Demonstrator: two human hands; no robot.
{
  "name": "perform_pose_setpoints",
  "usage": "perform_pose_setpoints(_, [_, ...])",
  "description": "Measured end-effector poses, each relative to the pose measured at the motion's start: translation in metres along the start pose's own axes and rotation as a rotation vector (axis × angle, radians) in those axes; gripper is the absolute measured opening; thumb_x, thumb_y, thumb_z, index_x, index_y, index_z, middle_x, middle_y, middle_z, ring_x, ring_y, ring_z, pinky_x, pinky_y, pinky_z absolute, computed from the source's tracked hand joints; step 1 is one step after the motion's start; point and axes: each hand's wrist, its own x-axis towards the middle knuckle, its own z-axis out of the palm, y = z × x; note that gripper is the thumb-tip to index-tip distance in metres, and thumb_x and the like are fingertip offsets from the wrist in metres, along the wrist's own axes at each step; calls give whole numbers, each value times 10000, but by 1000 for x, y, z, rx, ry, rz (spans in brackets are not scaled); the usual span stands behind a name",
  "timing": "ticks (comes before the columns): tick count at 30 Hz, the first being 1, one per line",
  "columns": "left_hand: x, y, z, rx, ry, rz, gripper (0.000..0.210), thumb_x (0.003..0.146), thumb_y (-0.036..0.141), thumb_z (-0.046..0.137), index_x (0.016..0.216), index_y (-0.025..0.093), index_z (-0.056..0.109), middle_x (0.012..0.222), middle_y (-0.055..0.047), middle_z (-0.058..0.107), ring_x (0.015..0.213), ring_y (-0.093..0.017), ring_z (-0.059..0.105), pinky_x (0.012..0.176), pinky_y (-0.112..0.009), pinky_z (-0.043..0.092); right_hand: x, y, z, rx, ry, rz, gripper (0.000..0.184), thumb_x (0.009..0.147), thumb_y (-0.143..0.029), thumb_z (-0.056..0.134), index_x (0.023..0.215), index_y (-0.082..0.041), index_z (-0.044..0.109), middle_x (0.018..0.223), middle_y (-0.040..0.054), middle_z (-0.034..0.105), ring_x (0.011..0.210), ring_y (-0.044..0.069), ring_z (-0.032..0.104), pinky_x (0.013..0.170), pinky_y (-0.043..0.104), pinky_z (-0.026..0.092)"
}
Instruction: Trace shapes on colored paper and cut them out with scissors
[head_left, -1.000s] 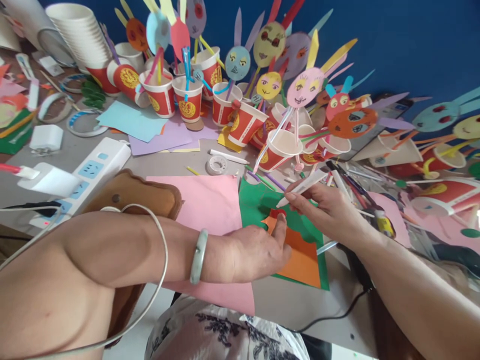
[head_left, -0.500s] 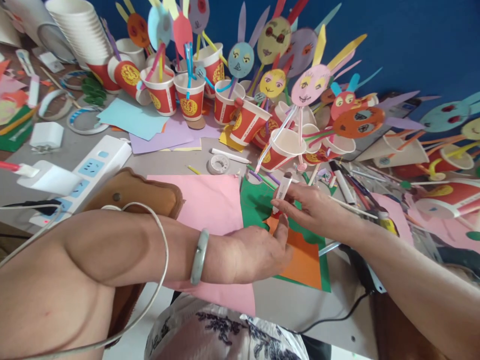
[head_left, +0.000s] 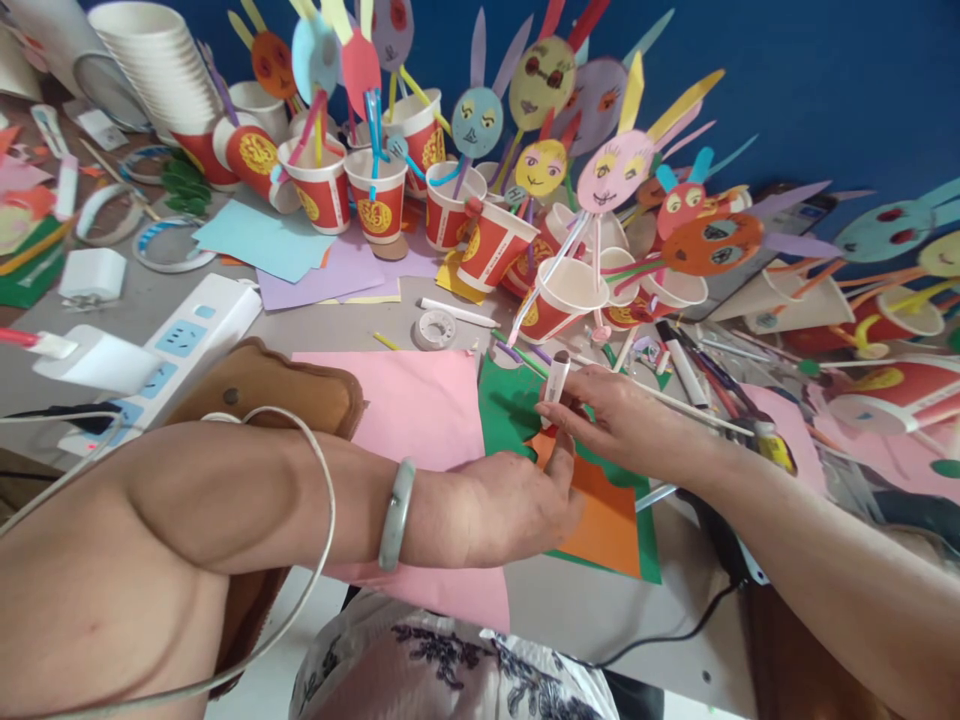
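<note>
My right hand (head_left: 626,415) is closed round a white marker (head_left: 554,388) with a dark end, held nearly upright, its lower end pointing down. My left hand (head_left: 517,508), a pale bangle (head_left: 396,515) on its wrist, rests low over an orange sheet of paper (head_left: 606,525). Its fingers are bent, with thumb and index fingertip close under the marker's lower end. A bit of red shows there; what those fingertips pinch, if anything, is hidden. The orange sheet, with a cut upper edge, lies on green paper (head_left: 506,400). Pink paper (head_left: 420,410) lies to the left, partly beneath my left forearm.
Red-and-white paper cups (head_left: 379,195) with paper rabbit faces on straws stand along the back. A tape roll (head_left: 435,328), a power strip (head_left: 176,345) and a brown leather piece (head_left: 277,385) lie to the left. Pens (head_left: 682,365) and a glue gun (head_left: 724,530) are at right. A white cable crosses my left arm.
The marker has shifted very slightly left and down with my right hand, and tilts a little less. My left hand stays nearly where it was. The whole view has drifted slightly.
</note>
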Motion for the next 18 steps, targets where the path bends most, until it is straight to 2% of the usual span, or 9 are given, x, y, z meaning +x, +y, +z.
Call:
perform_pose_setpoints(13, [0, 0, 2, -29, -17, -9, 275, 914, 101, 376, 1024, 61, 625, 1410, -357, 448, 662, -216, 708, 453, -285, 515, -2, 10, 5, 116, 96, 40, 278, 909, -438, 519, 749, -229, 608, 618, 26, 658, 568, 193, 595, 543, 298, 421])
perform_pose_setpoints(18, [0, 0, 0, -20, -34, -22, 273, 925, 120, 383, 1028, 71, 630, 1402, -350, 458, 669, -216, 704, 447, -279, 499, -5, 10, 2, 111, 98, 85, 254, 918, -402, 524, 770, -208, 595, 610, 16, 629, 526, 163, 533, 530, 286, 394])
